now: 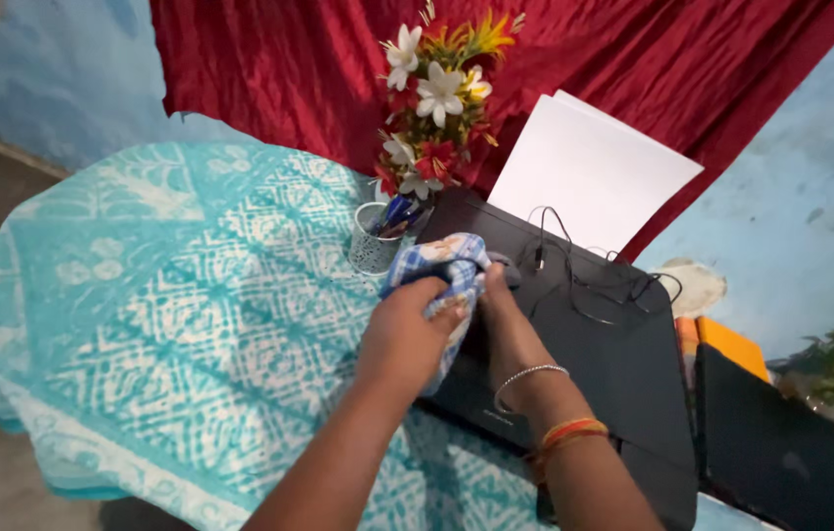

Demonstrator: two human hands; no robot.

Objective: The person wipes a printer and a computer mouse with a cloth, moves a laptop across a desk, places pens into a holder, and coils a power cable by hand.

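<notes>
Tabletop (142,295): covered by a turquoise patterned cloth, left of the hands.
Flowers (436,98): stood beyond the hands.
Mesh cup (373,239): set just beside them.
Red curtain (289,69): hung behind.
Orange box (731,344): placed far right.

Head-worn view, down over table (142,295)

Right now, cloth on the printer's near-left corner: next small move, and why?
Probably draw the left hand with the blue checked cloth rightward along the black printer top. The cloth sits bunched at the left corner, the right hand rests on the lid beside it, and a black cable lies loose ahead, so stop short of it.
</notes>
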